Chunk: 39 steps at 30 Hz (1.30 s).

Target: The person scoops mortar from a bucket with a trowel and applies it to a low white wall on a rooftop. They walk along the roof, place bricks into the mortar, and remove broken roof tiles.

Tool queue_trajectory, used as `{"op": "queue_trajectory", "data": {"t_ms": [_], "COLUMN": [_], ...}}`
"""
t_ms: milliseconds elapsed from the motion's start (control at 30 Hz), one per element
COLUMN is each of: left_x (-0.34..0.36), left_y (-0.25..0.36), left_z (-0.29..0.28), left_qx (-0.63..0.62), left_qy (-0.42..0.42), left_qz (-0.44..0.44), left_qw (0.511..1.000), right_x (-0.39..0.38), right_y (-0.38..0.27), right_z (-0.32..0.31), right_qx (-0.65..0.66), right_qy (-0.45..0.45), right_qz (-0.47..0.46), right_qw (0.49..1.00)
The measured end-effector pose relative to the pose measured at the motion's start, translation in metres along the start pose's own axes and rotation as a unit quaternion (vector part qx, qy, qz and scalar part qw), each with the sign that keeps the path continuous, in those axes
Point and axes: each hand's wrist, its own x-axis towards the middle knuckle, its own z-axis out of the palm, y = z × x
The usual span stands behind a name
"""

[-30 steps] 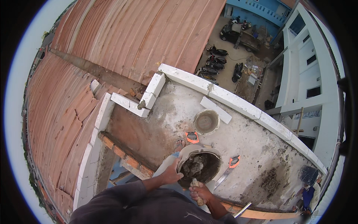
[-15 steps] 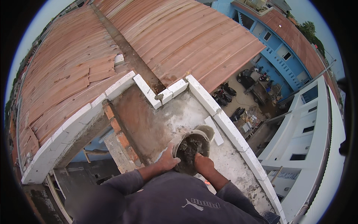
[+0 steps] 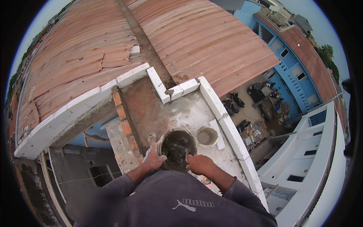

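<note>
With the mortar bucket [image 3: 177, 129] as your clock centre, it stands low in front of you on the slab [image 3: 185, 113], with grey mortar [image 3: 176, 146] inside. Your left hand [image 3: 154, 157] is at 8 o'clock, thumb over the rim and fingers against the outer wall, gripping it. Your right hand [image 3: 200, 164] is at 4 o'clock, its fingers curled round a hand tool [image 3: 186, 154] that the fist mostly hides.

A second ago that fist sat near 6 o'clock with the pale handle plainly showing. Half a second ago the mortar bucket covered part of the smaller bucket [image 3: 207, 136]; now that one shows whole at 2 o'clock, just beside it, with the loose white block [image 3: 217, 134] beyond. Your foot [image 3: 152, 137] has come into sight near 10 o'clock, past your left hand.

A second ago two orange-handled saws lay in view; now just a bit of orange [image 3: 206, 181] shows at 5 o'clock, under your right forearm. The brick row [image 3: 123, 120] runs at 10 o'clock.
</note>
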Motion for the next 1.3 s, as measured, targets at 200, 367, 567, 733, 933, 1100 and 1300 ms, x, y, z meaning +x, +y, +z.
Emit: {"op": "queue_trajectory", "data": {"t_ms": [200,367,567,733,933,1100,1300], "left_x": [0.028,0.082,0.157,0.194,0.234,0.286,0.374], "left_y": [-0.016,0.001,0.017,0.018,0.013,0.006,0.032], "left_z": [-0.047,-0.128,-0.249,-0.324,-0.370,-0.399,-0.433], "left_qx": [0.019,0.013,0.026,-0.004,-0.017,-0.004,-0.058], "left_qy": [0.049,0.023,0.034,0.062,0.107,0.153,0.182], "left_qz": [0.021,-0.023,-0.002,-0.040,-0.071,-0.051,-0.113], "left_qw": [0.998,0.999,0.999,0.997,0.992,0.987,0.975], "right_x": [0.056,0.118,0.267,0.352,0.412,0.488,0.605], "right_y": [0.027,-0.011,-0.095,-0.118,-0.112,-0.118,-0.117], "right_z": [-0.043,-0.095,-0.128,-0.177,-0.248,-0.299,-0.329], "right_qx": [0.152,-0.066,-0.104,0.028,-0.121,-0.165,-0.146], "right_qy": [-0.237,-0.017,-0.080,-0.104,-0.063,-0.062,-0.154], "right_qz": [0.142,0.201,0.082,0.111,0.112,0.080,-0.064], "right_qw": [0.949,0.977,0.988,0.988,0.984,0.981,0.975]}}
